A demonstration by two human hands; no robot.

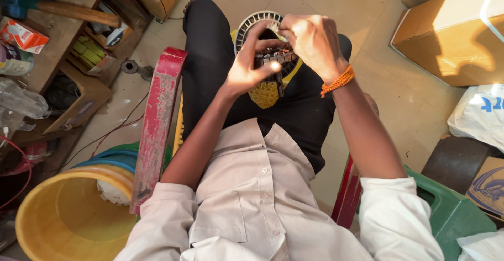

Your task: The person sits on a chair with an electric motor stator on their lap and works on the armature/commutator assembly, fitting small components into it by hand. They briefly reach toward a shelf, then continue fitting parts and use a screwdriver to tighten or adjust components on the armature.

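I sit on a red chair (157,119) and hold a small dark motor part with copper-coloured segments (275,57) above my lap. My left hand (251,64) grips it from the left, thumb and fingers curled around it. From above and the right, my right hand (313,38) pinches the part's top; an orange bead bracelet (337,80) circles that wrist. Behind the part, on my black trousers, lie a round white ribbed fan wheel (252,22) and a yellow mesh piece (265,94). Most of the part is hidden by my fingers.
A yellow bucket (63,214) stands at the lower left beside blue rings. Wooden shelves (68,46) with boxes and a hammer fill the upper left. Cardboard boxes (451,30) and a white bag sit at the right. A green plastic stool (451,214) is at the lower right.
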